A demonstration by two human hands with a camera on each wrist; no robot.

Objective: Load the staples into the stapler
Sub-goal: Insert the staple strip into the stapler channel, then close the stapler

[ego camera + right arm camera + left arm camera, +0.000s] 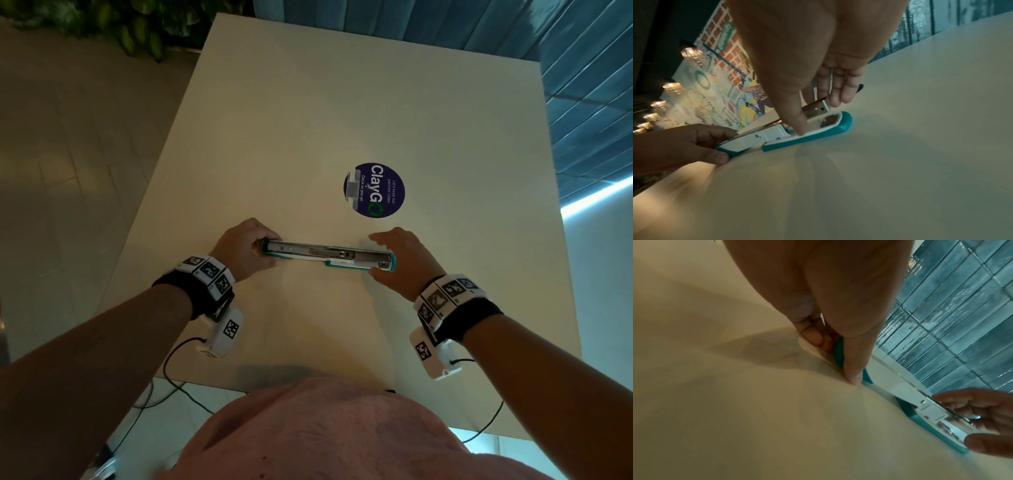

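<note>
A teal and white stapler (325, 257) lies swung open flat across the cream table (308, 120), its metal staple channel facing up. My left hand (255, 248) grips the left end, the teal lid (838, 352), with thumb on the near side and curled fingers on the far side. My right hand (375, 254) brackets the right end. Its thumb (800, 128) touches the white base beside the metal magazine (816, 108), and its straight fingers (838, 95) reach past the magazine tip. I cannot make out any loose staples.
A round dark blue "ClayGO" sticker (374, 190) is on the table just beyond my right hand. The table's left edge runs diagonally with tiled floor below. Blue wall tiles (582, 85) stand behind on the right. Cables (178, 373) hang at the near edge.
</note>
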